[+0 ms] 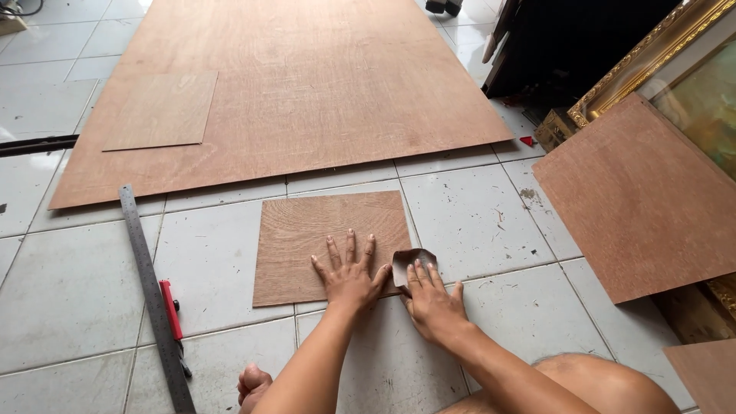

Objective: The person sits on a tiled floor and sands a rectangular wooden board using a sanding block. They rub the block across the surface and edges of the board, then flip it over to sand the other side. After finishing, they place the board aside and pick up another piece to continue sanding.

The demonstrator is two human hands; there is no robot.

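White tiled floor (475,222) is dusty. On it a small plywood square (330,245) is laid; beyond it a large plywood sheet (307,84), left of it a steel ruler (153,299) and red cutter (172,310), right of it another board (644,199).

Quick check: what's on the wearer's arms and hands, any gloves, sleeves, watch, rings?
Nothing worn that shows. The left hand and right hand are bare, with no gloves. Both forearms are bare up to the frame edge: no sleeves, watch or wristband in view. No rings can be made out on the fingers. Nails look short and unpainted.
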